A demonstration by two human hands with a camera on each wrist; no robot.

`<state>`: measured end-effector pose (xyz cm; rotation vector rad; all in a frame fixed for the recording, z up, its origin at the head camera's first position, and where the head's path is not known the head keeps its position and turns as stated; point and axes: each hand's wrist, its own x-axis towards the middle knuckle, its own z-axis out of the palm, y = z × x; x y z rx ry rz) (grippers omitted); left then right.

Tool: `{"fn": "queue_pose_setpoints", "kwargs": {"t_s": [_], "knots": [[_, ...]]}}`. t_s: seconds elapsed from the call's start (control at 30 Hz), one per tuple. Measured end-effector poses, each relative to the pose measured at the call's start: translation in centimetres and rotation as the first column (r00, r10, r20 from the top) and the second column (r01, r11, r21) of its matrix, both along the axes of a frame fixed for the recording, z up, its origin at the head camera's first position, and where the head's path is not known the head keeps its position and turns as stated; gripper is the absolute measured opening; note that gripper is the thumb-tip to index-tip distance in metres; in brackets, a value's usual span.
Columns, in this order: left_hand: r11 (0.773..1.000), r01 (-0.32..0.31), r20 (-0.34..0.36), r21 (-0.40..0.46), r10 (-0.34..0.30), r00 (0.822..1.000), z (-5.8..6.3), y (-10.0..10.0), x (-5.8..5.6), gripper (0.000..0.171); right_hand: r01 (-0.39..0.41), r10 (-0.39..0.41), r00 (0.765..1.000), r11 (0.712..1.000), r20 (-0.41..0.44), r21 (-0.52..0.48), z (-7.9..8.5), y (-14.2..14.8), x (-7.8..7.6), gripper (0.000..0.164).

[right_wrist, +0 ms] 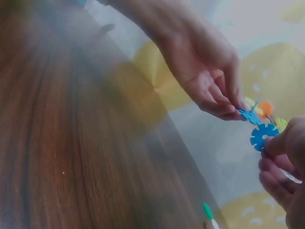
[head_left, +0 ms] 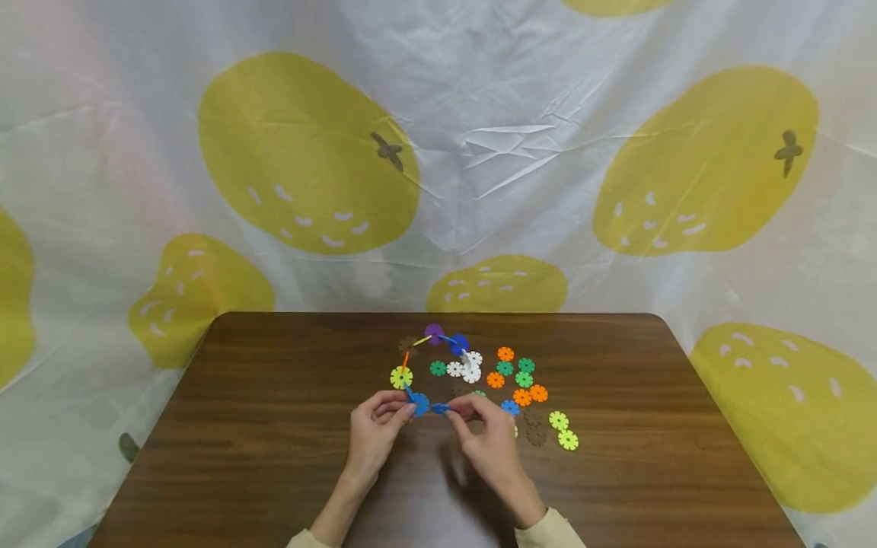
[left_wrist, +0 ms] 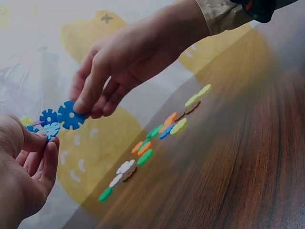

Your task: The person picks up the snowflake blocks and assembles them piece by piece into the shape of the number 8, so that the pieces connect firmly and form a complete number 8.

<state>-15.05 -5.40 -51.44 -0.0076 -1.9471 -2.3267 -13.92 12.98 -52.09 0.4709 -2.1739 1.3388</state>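
My left hand [head_left: 378, 428] pinches a blue notched snowflake disc [head_left: 420, 404] at one end of a curved chain of slotted-together discs. From there the chain runs away through a yellow-green disc [head_left: 401, 377], an orange one [head_left: 406, 358], a brown one, a purple one [head_left: 434, 331] and a dark blue one [head_left: 459, 345]. Between thumb and fingers, my right hand [head_left: 489, 438] holds another blue disc [left_wrist: 65, 120]. Its edge is right beside the chain's blue end in the left wrist view. Part of the chain is hidden behind the left fingers there.
Loose discs lie on the brown table [head_left: 274, 426], mostly to the right: white [head_left: 471, 373], green [head_left: 438, 368], orange [head_left: 522, 397], blue [head_left: 510, 407], brown [head_left: 537, 436] and yellow-green [head_left: 568, 440]. A fruit-printed curtain [head_left: 507, 213] hangs behind the table's far edge.
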Motion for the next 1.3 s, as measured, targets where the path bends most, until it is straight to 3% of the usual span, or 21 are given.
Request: {"fn": "queue_pose_setpoints", "kwargs": {"t_s": [0.17, 0.4, 0.73, 0.8, 0.9, 1.0, 1.07, 1.17, 1.3], "knots": [[1.000, 0.006, 0.009, 0.002, -0.006, 1.000, 0.1, 0.0, 0.1, 0.026, 0.009, 0.000, 0.988, 0.998, -0.152, 0.062, -0.2, -0.2, -0.2, 0.021], [1.000, -0.006, 0.026, -0.003, 0.006, 1.000, 0.3, -0.4, 0.5, 0.026, 0.026, 0.010, 0.952, 0.993, -0.305, 0.114, -0.5, -0.5, -0.1, 0.024], [0.999, -0.040, 0.024, 0.030, 0.040, 0.999, 0.9, -0.3, 0.8, 0.026, 0.070, -0.041, 0.914, 0.996, -0.404, 0.057, -1.4, -1.4, 0.0, 0.021], [0.998, -0.046, 0.018, 0.048, 0.045, 0.999, 1.1, -0.1, 0.9, 0.026, 0.074, -0.041, 0.890, 0.996, -0.455, 0.054, -1.5, -1.5, -0.1, 0.018], [0.998, -0.052, 0.004, 0.047, 0.052, 0.999, 1.3, 0.0, 1.0, 0.024, 0.069, -0.032, 0.826, 0.997, -0.562, 0.044, -1.3, -1.5, -0.5, 0.003], [0.998, -0.055, -0.022, 0.030, 0.056, 0.998, 1.4, 0.1, 1.1, 0.021, 0.041, 0.001, 0.747, 0.998, -0.664, 0.048, -0.8, -1.4, -0.7, 0.016], [0.998, -0.055, -0.042, 0.019, 0.056, 0.998, 1.4, 0.1, 1.2, 0.020, 0.025, 0.025, 0.717, 0.998, -0.697, 0.061, -0.3, -1.3, -0.7, 0.021], [0.998, -0.058, -0.072, 0.010, 0.058, 0.996, 1.4, 0.1, 1.2, 0.018, 0.004, 0.051, 0.702, 0.997, -0.710, 0.076, 0.2, -1.2, -0.7, 0.021], [0.998, -0.056, -0.084, -0.002, 0.056, 0.995, 1.5, 0.1, 1.1, 0.017, -0.010, 0.046, 0.721, 0.998, -0.691, 0.057, 0.1, -1.3, -0.7, 0.021]]}}
